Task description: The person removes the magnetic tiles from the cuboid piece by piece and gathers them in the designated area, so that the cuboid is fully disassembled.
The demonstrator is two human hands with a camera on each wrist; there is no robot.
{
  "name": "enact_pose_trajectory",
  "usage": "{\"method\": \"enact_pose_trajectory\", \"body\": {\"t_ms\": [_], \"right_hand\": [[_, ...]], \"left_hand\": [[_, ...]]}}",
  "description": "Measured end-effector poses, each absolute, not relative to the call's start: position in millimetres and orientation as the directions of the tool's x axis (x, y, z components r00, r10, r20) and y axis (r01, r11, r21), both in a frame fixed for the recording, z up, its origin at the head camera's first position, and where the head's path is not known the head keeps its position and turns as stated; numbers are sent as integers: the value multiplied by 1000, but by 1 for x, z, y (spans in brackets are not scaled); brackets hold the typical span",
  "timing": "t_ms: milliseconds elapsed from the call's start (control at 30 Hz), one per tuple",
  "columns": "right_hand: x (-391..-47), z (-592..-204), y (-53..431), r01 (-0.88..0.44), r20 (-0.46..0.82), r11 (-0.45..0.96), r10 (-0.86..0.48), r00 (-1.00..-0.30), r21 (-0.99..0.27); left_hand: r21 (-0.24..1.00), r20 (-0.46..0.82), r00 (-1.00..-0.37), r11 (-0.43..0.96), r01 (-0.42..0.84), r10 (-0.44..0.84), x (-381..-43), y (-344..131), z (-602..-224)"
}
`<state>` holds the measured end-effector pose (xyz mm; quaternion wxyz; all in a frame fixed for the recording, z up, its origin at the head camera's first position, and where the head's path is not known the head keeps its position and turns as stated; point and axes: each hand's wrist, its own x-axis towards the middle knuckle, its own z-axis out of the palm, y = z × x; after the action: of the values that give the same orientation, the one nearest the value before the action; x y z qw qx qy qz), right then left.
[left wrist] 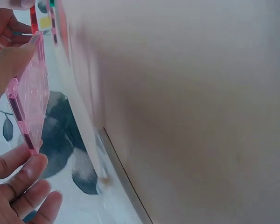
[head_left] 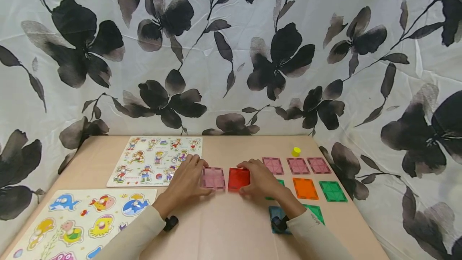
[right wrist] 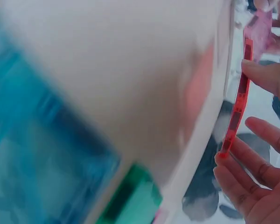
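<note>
My left hand [head_left: 185, 177] pinches a translucent pink square magnetic tile [head_left: 213, 179] between thumb and fingers. In the left wrist view that pink tile [left wrist: 30, 91] shows edge-on, with the thumb at one end and the fingers at the other. My right hand [head_left: 262, 177] grips a translucent red square magnetic tile [head_left: 238, 179] the same way. The right wrist view shows the red tile [right wrist: 237, 107] as a thin edge with dark magnets, above its reddish reflection on the table. The two tiles face each other side by side, a narrow gap between them in the head view.
Right of my hands lie pink tiles [head_left: 298, 166], an orange tile [head_left: 305, 189], green tiles [head_left: 333, 191] and a blue tile [head_left: 276, 216] partly under my wrist. A yellow cylinder [head_left: 296, 152] stands behind. Two picture boards [head_left: 138, 179] [head_left: 77, 248] cover the left side. Floral cloth hangs behind.
</note>
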<state>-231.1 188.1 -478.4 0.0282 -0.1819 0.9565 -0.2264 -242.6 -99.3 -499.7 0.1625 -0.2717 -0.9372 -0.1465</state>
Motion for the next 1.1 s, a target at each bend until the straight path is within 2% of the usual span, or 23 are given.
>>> {"method": "enact_pose_trajectory", "body": {"t_ms": [233, 567, 833, 967, 1100], "right_hand": [[-213, -470, 223, -319, 69, 804, -330, -941, -502], [-182, -465, 270, -288, 68, 824, -293, -954, -489], [-161, -465, 317, -247, 45, 815, -262, -964, -524], [-150, -464, 342, -237, 41, 780, -262, -964, -580], [-139, -463, 367, -263, 89, 807, -255, -963, -529]], "left_hand": [[158, 387, -784, 803, 574, 485, -232, -84, -497], [94, 411, -712, 751, 654, 568, -209, -61, -495], [108, 364, -705, 724, 681, 608, -192, -49, -494], [112, 360, -696, 712, 693, 621, -186, -44, -495], [101, 347, -694, 710, 697, 631, -184, -43, -498]]}}
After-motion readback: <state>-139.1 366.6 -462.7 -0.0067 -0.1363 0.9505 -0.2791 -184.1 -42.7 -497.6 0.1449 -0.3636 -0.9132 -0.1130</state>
